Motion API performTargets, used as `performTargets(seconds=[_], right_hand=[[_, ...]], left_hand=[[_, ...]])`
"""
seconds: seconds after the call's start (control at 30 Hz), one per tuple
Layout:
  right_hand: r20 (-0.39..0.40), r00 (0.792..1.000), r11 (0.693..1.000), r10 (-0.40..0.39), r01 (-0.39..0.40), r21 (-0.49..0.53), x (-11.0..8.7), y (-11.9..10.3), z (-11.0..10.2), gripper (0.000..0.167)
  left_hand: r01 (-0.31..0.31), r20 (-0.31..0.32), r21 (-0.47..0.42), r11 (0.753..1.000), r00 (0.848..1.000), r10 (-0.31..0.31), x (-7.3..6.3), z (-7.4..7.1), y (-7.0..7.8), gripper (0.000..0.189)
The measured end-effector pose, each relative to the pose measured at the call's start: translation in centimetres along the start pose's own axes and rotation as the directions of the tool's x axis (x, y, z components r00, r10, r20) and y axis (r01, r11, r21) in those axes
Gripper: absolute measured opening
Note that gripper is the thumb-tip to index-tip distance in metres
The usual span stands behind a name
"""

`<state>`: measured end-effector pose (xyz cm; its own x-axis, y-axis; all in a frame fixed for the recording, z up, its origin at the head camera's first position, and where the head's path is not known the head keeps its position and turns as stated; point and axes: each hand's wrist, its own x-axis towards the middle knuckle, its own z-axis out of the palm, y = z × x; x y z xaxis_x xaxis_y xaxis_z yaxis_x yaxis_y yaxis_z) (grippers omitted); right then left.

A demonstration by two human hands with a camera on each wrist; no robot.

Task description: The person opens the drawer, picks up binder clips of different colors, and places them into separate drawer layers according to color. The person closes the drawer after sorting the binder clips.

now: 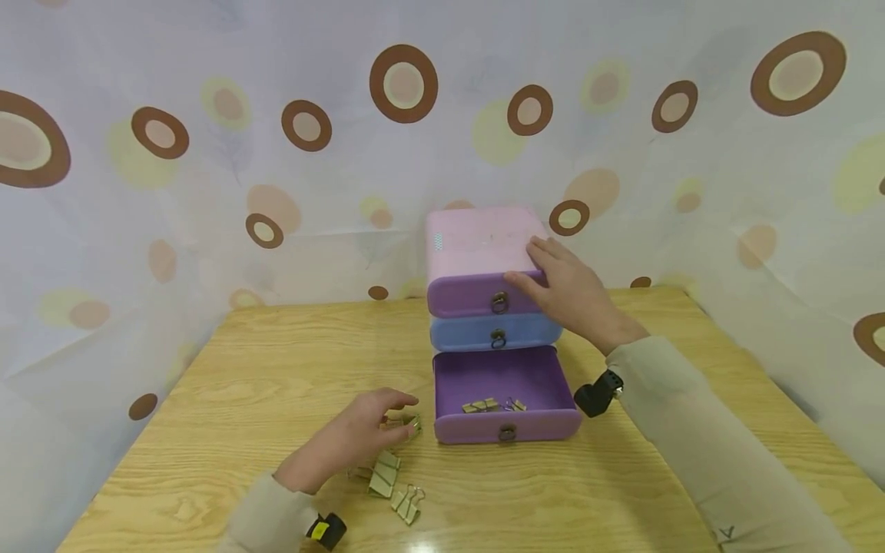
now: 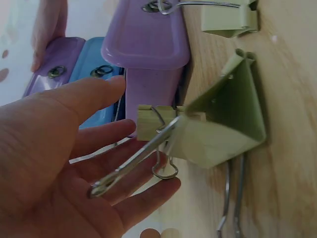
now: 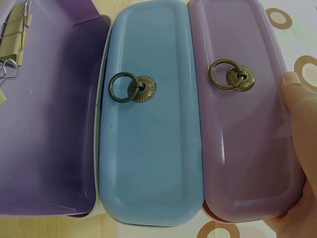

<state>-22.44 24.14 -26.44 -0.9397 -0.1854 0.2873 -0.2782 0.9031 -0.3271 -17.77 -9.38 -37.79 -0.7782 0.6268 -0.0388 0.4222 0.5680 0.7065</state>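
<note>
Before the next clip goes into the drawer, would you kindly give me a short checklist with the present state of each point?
1. Bottom drawer pulled out and open: ok.
2. Room left in it: ok; only a few clips lie inside.
3. Drawer box steadied: ok; the right hand rests on its top corner, thumb on the top drawer's front.
4. Left hand has a firm hold on a binder clip: not ok; the fingers are open, only touching its wire handle.
5. More clips waiting on the table: ok; loose clips lie beside the left wrist.
6. Middle blue drawer shut: ok.
</note>
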Motion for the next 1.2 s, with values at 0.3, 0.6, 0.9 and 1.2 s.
performTargets(seconds=[0.3, 0.6, 0.9, 1.2], right_hand=[[-0.002, 1.000, 1.000, -0.007, 0.007, -0.003, 0.0, 0.0, 0.1, 0.083], [0.002, 1.000, 1.000, -0.001, 0.001, -0.007, 0.0, 0.0, 0.1, 0.083], [-0.005, 1.000, 1.000, -0.001, 0.001, -0.008, -0.1, 0.0, 0.1, 0.082], [-0.011, 1.000, 1.000, -0.005, 0.005, -0.016, 0.0, 0.2, 0.2, 0.082]], left_hand=[[0.020, 0.012, 0.070, 0.997, 1.000, -0.020, 0.0, 0.6, -0.6, 0.043], [-0.016, -0.012, 0.080, 0.997, 1.000, 0.017, -0.1, 0.5, -0.7, 0.028], [-0.029, -0.051, 0.085, 0.996, 0.998, 0.033, 0.0, 0.5, -1.1, 0.026], [0.014, -0.061, 0.007, 1.000, 0.998, -0.014, 0.3, 0.3, -1.5, 0.028]])
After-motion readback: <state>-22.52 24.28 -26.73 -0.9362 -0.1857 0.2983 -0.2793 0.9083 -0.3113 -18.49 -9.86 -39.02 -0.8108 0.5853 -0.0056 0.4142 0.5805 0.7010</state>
